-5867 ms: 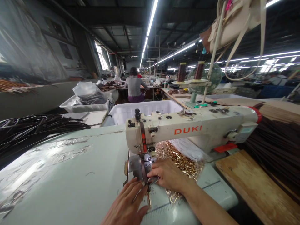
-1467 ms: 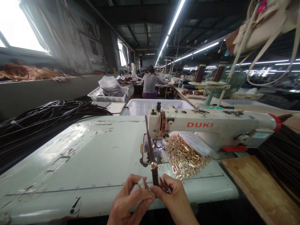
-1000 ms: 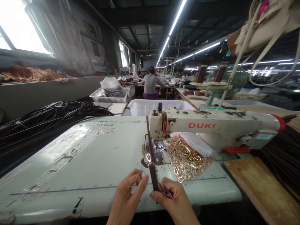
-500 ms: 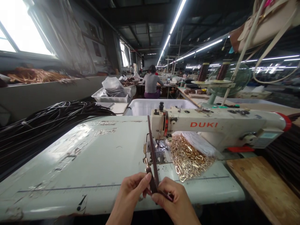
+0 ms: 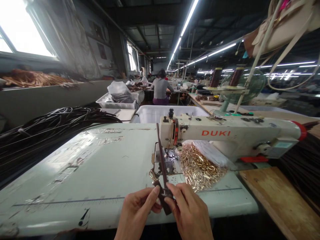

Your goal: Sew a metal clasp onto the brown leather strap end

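the left hand (image 5: 138,208) pinches a dark strap end (image 5: 165,206) between thumb and fingers, at the table's near edge; a gold clasp (image 5: 152,175) juts from its upper tip. the right hand (image 5: 191,210) closes thumb and fingertips where this piece meets a long dark strap (image 5: 161,156), which runs past the sewing machine (image 5: 215,131) to the far edge of the table (image 5: 107,170). whether the two are one piece cannot be told. something small glints between the right fingertips; if it is a blade, a slip could nick the leather-like surface or a finger. a loose left pinch might let the clasp swing and twist the end, and a sideways tug could snag the long strap on the machine.
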A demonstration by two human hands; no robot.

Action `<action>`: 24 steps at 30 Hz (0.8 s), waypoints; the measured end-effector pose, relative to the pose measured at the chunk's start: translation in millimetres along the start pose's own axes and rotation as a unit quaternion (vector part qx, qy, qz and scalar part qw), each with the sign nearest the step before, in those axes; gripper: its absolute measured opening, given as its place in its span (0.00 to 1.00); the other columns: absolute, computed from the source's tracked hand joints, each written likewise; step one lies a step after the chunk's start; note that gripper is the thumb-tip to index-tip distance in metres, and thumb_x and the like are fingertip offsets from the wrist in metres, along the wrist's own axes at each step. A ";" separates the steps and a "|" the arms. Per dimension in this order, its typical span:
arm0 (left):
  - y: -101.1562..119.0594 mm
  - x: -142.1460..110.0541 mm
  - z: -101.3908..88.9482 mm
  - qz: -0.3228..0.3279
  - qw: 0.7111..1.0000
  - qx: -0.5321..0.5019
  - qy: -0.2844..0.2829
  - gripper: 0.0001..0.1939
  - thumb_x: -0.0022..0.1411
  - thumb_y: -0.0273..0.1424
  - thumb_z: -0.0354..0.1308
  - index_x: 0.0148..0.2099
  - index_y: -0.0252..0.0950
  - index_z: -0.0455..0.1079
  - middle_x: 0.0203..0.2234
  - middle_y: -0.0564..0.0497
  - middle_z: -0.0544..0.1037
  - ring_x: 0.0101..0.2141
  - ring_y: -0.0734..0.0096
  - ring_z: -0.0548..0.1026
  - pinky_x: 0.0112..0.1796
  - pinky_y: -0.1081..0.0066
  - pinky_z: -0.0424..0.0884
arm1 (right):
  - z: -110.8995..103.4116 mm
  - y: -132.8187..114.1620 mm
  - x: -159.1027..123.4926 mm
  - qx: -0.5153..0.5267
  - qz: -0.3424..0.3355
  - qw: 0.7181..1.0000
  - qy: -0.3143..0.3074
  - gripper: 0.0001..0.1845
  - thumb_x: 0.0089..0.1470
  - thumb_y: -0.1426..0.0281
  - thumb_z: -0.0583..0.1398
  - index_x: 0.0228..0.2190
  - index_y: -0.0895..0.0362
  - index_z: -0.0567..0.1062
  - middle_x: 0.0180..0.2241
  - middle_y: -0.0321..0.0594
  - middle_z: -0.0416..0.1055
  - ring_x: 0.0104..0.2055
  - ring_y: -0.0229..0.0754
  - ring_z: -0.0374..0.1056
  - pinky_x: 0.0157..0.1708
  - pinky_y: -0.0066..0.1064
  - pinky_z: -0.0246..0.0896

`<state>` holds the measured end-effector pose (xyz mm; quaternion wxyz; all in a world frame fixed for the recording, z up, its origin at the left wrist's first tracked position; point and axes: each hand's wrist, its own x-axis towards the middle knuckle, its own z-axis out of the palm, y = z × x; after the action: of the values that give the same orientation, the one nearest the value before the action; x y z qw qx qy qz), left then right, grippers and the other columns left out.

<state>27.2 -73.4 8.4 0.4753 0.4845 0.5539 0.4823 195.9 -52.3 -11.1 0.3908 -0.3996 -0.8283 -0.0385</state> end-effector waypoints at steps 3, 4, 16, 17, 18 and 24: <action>1.3 -0.8 -0.3 -0.001 1.000 -0.005 0.003 0.20 0.59 0.48 0.58 0.30 0.35 0.77 0.20 0.49 0.76 0.25 0.68 0.74 0.29 0.76 0.71 | 5.9 -3.1 -3.9 0.068 0.034 0.997 0.008 0.14 0.64 0.67 0.54 0.50 0.56 0.69 0.36 0.43 0.70 0.35 0.42 0.69 0.32 0.30 0.65; 1.8 -0.9 0.1 0.000 1.000 -0.012 0.004 0.20 0.58 0.47 0.58 0.30 0.35 0.77 0.20 0.50 0.76 0.25 0.68 0.74 0.29 0.76 0.71 | 8.7 -5.6 -4.7 0.114 0.064 0.991 0.017 0.13 0.65 0.67 0.53 0.49 0.55 0.69 0.37 0.42 0.70 0.35 0.42 0.69 0.34 0.30 0.65; -4.8 -1.7 13.1 -0.002 0.990 -0.137 0.042 0.18 0.59 0.44 0.59 0.30 0.32 0.74 0.23 0.50 0.75 0.26 0.73 0.70 0.29 0.76 0.70 | 5.1 -8.3 9.7 0.488 0.292 0.822 0.002 0.15 0.63 0.55 0.52 0.38 0.55 0.67 0.28 0.35 0.62 0.25 0.34 0.58 0.23 0.23 0.56; -5.3 -1.8 13.0 -0.004 0.988 -0.147 0.045 0.17 0.59 0.44 0.60 0.32 0.32 0.74 0.23 0.51 0.75 0.25 0.74 0.70 0.28 0.77 0.70 | 4.0 -6.3 7.6 0.422 0.258 0.869 -0.005 0.13 0.63 0.58 0.54 0.38 0.55 0.68 0.29 0.36 0.64 0.28 0.36 0.62 0.27 0.24 0.59; -5.7 -1.8 12.8 -0.006 0.986 -0.160 0.049 0.17 0.59 0.43 0.61 0.35 0.33 0.74 0.24 0.52 0.75 0.24 0.75 0.70 0.28 0.78 0.70 | 3.9 -5.3 5.3 0.365 0.227 0.903 -0.006 0.11 0.62 0.60 0.55 0.39 0.55 0.69 0.30 0.37 0.66 0.30 0.37 0.65 0.30 0.24 0.61; -5.0 -3.4 14.2 -0.030 0.977 -0.203 0.062 0.17 0.54 0.43 0.65 0.34 0.33 0.71 0.22 0.53 0.75 0.23 0.75 0.72 0.27 0.77 0.71 | 12.6 -11.1 -4.2 0.248 0.152 0.956 0.037 0.10 0.64 0.63 0.53 0.39 0.55 0.70 0.34 0.40 0.69 0.32 0.38 0.68 0.28 0.23 0.65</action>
<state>41.3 -76.1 2.5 0.5429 0.3306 0.4867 0.5993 182.0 -57.7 -19.9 0.5087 -0.4100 -0.7264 0.2133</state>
